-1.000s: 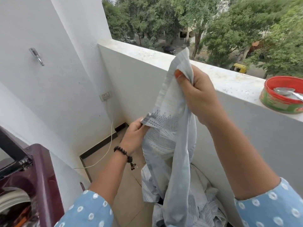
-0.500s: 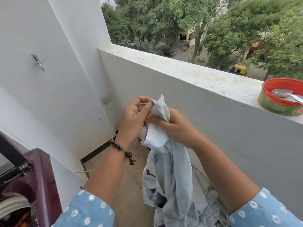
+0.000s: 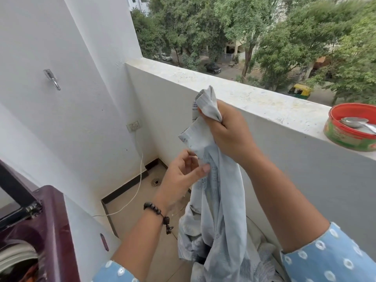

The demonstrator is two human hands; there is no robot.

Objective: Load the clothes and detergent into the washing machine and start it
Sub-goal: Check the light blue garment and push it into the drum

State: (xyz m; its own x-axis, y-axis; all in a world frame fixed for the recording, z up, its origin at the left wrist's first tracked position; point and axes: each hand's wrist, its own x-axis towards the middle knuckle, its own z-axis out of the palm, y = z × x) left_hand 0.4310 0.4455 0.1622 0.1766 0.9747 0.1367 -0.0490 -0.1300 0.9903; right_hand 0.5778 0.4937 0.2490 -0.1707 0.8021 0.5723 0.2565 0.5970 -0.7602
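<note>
The right hand (image 3: pixel 227 133) is clenched in a fist around a bunched upper end of a pale blue-grey printed cotton garment (image 3: pixel 215 210), holding it up in front of the white balcony parapet wall (image 3: pixel 264 102). The cloth hangs down from that fist to a heap of similar fabric low in the view. The left hand (image 3: pixel 183 176), with a dark beaded bracelet (image 3: pixel 156 212) on its wrist, is half open, its thumb and fingertips touching the garment's edge just below the right fist without closing on it.

At the lower left stands the maroon top-loading washing machine (image 3: pixel 50 231), lid raised, well apart from the garment.

On the parapet's ledge at the far right sits a round red-rimmed tin with a green label (image 3: pixel 345 137); its writing is too blurred to read. A metal spoon (image 3: pixel 356 122) rests inside it.
</note>
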